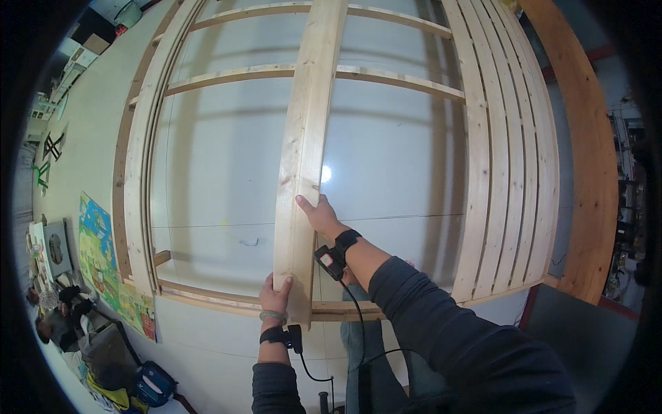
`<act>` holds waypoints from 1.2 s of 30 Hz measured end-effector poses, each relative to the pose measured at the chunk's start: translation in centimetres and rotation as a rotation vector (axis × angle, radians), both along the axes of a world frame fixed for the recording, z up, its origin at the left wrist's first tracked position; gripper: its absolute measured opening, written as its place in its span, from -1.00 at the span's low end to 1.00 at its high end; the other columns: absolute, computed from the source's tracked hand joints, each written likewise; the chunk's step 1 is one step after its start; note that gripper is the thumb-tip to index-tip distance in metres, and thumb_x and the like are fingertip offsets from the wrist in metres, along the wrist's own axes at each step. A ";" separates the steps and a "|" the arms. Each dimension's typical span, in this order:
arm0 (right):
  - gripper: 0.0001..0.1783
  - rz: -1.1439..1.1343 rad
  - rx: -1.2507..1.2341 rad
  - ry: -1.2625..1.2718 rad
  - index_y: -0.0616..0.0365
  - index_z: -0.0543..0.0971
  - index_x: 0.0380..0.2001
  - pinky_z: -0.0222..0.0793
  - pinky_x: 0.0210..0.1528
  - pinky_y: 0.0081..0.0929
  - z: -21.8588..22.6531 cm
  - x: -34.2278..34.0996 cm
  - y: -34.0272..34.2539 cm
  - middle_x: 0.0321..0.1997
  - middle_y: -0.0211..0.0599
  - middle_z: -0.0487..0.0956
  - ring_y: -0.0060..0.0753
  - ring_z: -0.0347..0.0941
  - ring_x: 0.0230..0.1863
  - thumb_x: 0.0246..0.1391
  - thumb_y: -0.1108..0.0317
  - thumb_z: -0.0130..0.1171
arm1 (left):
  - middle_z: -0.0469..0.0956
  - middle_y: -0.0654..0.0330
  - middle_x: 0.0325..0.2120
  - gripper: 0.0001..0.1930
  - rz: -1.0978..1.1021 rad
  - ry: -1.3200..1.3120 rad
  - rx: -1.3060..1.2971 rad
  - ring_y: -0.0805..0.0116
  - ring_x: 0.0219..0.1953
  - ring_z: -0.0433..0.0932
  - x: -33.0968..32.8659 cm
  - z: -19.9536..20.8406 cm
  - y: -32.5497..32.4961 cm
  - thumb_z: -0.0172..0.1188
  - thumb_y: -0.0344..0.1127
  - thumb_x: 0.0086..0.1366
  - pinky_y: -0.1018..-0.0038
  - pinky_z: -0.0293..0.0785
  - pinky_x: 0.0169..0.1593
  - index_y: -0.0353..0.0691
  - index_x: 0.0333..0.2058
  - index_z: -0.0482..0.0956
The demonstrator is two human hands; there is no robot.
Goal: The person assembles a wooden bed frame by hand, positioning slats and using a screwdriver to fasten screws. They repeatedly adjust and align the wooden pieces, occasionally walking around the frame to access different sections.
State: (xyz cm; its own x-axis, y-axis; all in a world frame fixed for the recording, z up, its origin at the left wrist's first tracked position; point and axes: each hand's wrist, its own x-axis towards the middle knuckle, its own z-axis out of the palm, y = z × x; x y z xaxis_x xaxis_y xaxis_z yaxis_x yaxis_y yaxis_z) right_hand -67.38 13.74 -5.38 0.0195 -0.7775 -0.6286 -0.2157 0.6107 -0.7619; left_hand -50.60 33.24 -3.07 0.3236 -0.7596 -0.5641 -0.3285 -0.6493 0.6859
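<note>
A long pale wooden slat (pixel 303 131) runs away from me over the middle of a wooden bed frame (pixel 234 301). A lengthwise line on it suggests two boards lying together. Its near end is held by my left hand (pixel 274 298) at the left edge, thumb on top and fingers hidden below. Farther up, my right hand (pixel 321 217) grips the right edge with its thumb on the top face. Several slats (pixel 500 172) lie side by side across the frame's right part. More slats stand close together (pixel 148 165) at the left side.
Crossbars (pixel 241 77) span the frame over a glossy pale floor. An orange-brown board (pixel 586 165) stands along the right. To the left lie a colourful mat (pixel 110 259), a blue bag (pixel 153 384) and piled clutter. Cables hang from devices strapped on both my wrists.
</note>
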 end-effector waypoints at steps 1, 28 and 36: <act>0.06 0.001 0.027 -0.014 0.55 0.17 0.05 0.24 0.10 -0.34 0.1 0.0 0.0 -0.03 0.24 0.41 0.02 0.35 0.06 -0.14 -0.33 0.11 | 0.59 0.00 -0.33 -0.48 -0.029 -0.051 -0.004 0.07 -0.27 0.56 -0.1 0.3 -0.3 0.31 -0.10 0.02 0.31 0.44 -0.15 -0.29 -0.09 0.46; -0.78 -0.569 0.046 0.682 0.13 0.51 -0.31 0.37 -0.22 -0.29 2.8 -50.5 32.1 -0.36 -0.17 0.55 -0.14 0.47 -0.29 0.03 0.25 0.06 | 0.48 0.11 -0.34 -0.57 -0.852 -0.205 0.062 0.18 -0.25 0.49 -29.2 3.1 2.2 0.28 -0.12 -0.04 0.28 0.43 -0.17 -0.12 -0.18 0.45; -0.74 -0.153 -0.025 0.575 0.16 0.49 -0.27 0.36 -0.16 -0.24 3.1 -59.3 28.4 -0.27 -0.09 0.51 -0.04 0.45 -0.23 -0.03 0.27 0.11 | 0.52 -0.07 -0.19 -0.23 -0.428 0.015 0.346 0.07 -0.11 0.49 -49.4 -3.2 -1.4 0.13 0.17 0.08 0.34 0.38 -0.04 -0.31 0.09 0.20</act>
